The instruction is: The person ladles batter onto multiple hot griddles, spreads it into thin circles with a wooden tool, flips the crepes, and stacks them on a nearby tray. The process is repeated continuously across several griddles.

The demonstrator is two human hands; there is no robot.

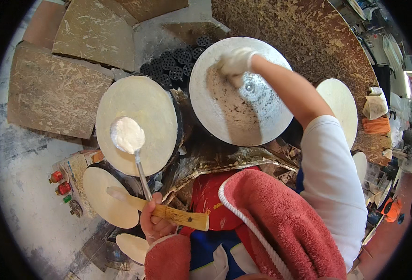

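My left hand [158, 215] grips a long metal ladle and a wooden-handled scraper [181, 214] with a flat pale blade. The ladle's bowl [126, 135], full of cream-coloured batter, is over a cream-coated round griddle [117, 95] at the left. My right hand [234, 66], blurred and covered in a white glove or cloth, is on the large bare metal griddle [271, 116] in the upper middle, which is streaked with dark residue. I cannot make out its fingers.
Pale round griddles [105, 196] [336, 109] sit to left and right. Black perforated briquettes [176, 72] lie behind, beside stained boards [56, 91]. Red cans [63, 186] are at left; cloths [374, 105] lie at right. A red towel [280, 214] hangs in front of me.
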